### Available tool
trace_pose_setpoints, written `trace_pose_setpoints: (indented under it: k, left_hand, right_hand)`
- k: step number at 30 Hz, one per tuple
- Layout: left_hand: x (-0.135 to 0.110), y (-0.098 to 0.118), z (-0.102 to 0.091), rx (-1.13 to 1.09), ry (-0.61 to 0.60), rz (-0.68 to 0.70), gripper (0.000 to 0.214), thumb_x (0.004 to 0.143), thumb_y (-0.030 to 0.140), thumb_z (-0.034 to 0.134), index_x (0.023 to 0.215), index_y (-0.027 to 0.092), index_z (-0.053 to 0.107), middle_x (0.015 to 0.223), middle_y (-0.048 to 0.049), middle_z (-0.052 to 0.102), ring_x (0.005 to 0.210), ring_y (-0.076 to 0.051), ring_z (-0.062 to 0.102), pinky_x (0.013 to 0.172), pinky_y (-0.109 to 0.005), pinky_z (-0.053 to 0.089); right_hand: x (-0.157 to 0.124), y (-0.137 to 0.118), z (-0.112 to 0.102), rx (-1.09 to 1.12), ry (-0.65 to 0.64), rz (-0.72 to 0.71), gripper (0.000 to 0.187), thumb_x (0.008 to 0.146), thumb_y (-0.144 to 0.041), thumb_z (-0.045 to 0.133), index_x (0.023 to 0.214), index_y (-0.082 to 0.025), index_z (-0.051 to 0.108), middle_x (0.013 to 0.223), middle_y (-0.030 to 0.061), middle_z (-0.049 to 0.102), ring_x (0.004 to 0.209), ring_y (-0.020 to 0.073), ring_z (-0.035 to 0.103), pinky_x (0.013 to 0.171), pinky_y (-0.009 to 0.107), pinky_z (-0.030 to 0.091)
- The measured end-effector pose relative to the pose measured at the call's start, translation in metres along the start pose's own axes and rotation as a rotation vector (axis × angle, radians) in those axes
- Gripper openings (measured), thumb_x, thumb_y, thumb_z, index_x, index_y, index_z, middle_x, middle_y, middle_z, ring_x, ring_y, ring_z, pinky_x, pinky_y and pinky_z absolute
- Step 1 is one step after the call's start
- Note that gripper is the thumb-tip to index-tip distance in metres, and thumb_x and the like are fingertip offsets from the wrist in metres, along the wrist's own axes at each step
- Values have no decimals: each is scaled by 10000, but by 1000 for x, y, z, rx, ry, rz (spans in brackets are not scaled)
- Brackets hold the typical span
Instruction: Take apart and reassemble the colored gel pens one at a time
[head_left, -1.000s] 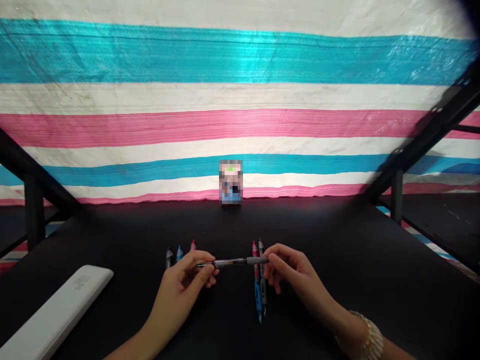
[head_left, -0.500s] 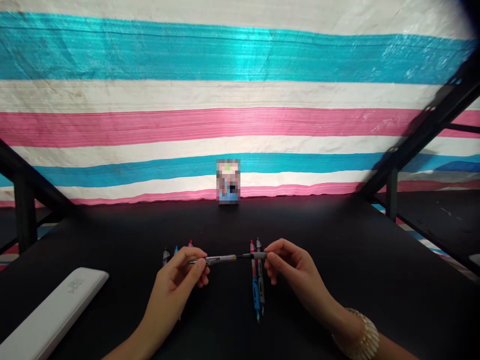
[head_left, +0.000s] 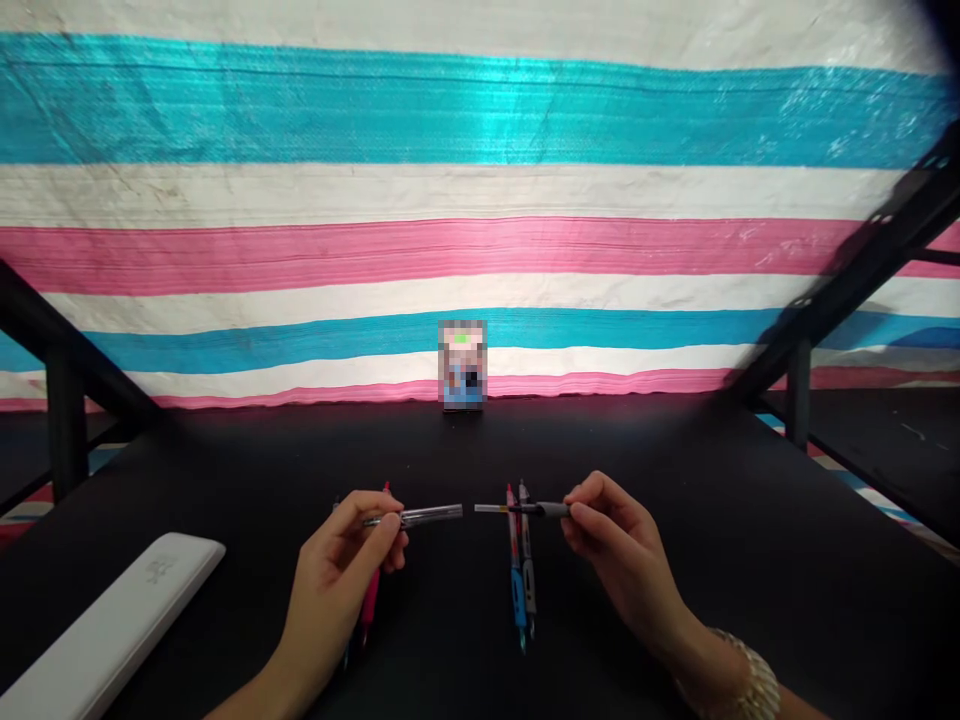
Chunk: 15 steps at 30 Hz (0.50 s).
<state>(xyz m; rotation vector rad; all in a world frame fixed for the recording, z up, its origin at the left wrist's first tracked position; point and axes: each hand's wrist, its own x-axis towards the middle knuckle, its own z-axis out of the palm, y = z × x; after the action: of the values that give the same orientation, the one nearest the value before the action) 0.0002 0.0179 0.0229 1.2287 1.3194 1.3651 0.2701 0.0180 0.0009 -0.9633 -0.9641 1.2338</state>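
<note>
My left hand (head_left: 349, 555) pinches a clear pen barrel (head_left: 435, 514), its open end pointing right. Facing it across a small gap is a pen refill (head_left: 491, 508), which sticks out of a grey pen grip (head_left: 553, 510). The fingers of my right hand (head_left: 619, 545) are closed on that grip. Below the refill, a pen with a blue grip (head_left: 517, 590) and a pen with a grey grip (head_left: 529, 580) lie side by side on the black table. A pen with a pink grip (head_left: 370, 605) is partly hidden behind my left hand, with other pens there mostly covered.
A long white case-like object (head_left: 127, 620) lies on the left of the black table (head_left: 300, 450). At the back edge stands a small blurred-out object (head_left: 463, 365) before a striped sheet (head_left: 480, 245). Black frame bars (head_left: 847, 290) slant up at both sides.
The barrel and the grip have come apart, baring the refill. My right hand moved right with the grip and refill, and my left hand shifted slightly left with the barrel.
</note>
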Motion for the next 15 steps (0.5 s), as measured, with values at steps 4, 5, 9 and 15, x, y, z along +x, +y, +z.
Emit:
trace_pose_setpoints:
  k: [4,5,9,15]
  left_hand:
    - [-2,3,2,13,-5,-11,171,852,360,683,859,190,689,659,16,638,573,-157,596,565,-258,495]
    - [-2,4,2,13,-6,-14,170,852,360,682,859,190,689,662,16,638,571,-156,595,567,-259,494]
    - [-1,3,2,22,0,-11,189,836,378,695,853,190,689,663,11,642,563,-162,595,565,-270,497]
    - [1,-1,-2,9,-51,-5,188,863,378,687,883,192,692,664,12,645,570,-157,604,564,-255,506]
  right_hand:
    - [1,1,-1,-12,7,-11,189,821,-317,774,768,-201,634,642,-24,603,551,114,485,499,217,365]
    - [1,1,-1,-9,5,-12,188,818,-317,774,768,-203,633,642,-23,602,550,116,484,499,221,364]
    - [0,-1,1,-22,1,-24,194,816,-333,769,768,-209,629,633,-18,596,543,125,474,495,233,367]
    - [-1,-2,1,-46,-23,-38,193,834,-336,768,786,-210,629,662,-13,612,561,122,497,504,226,390]
